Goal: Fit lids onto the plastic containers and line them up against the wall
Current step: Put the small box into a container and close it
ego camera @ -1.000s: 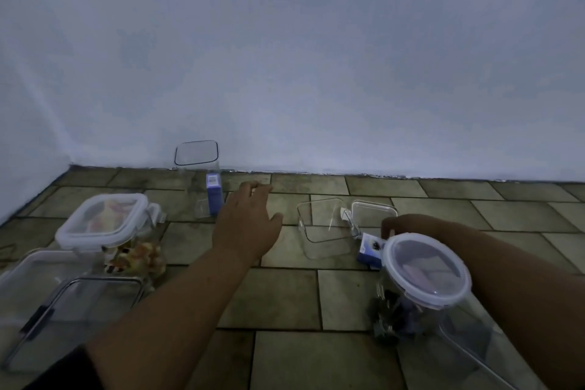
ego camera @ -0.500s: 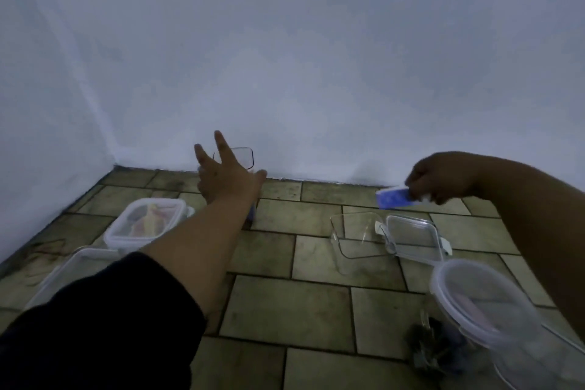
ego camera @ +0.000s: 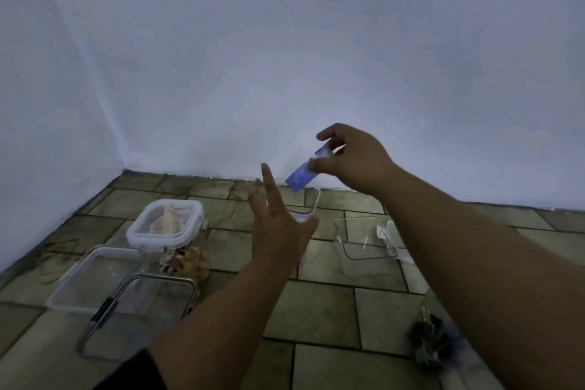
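Right hand (ego camera: 354,158) is raised in front of the wall (ego camera: 285,57), thumb and fingers pinching the upper end of a small blue packet (ego camera: 299,177). The packet is tilted, with its lower end just above the rim of a tall clear container (ego camera: 316,199). My view of that container is mostly blocked by the left hand (ego camera: 278,228). The left hand is held up in front of it with fingers straight and spread, gripping nothing. I can't tell if it touches the container.

The tall container stands on the tiled floor (ego camera: 316,310) near the back wall. To its right is an open square clear container (ego camera: 364,244) with no lid on. A clear lid (ego camera: 392,237) is just beside it and largely hidden by the right forearm.

To the left is a square container with a white-rimmed lid (ego camera: 166,222) fitted on and pale contents inside. It stands apart from both walls. In front of it lies a mottled orange-brown thing (ego camera: 186,261), too blurred to name. A shallow clear tub (ego camera: 85,282) and a dark-rimmed clear piece (ego camera: 142,301) lie nearer me, with the piece overlapping the tub.

Lower right is a dark crumpled thing (ego camera: 427,342), partly hidden by the right arm. A dark sleeve (ego camera: 133,374) shows on the left arm.
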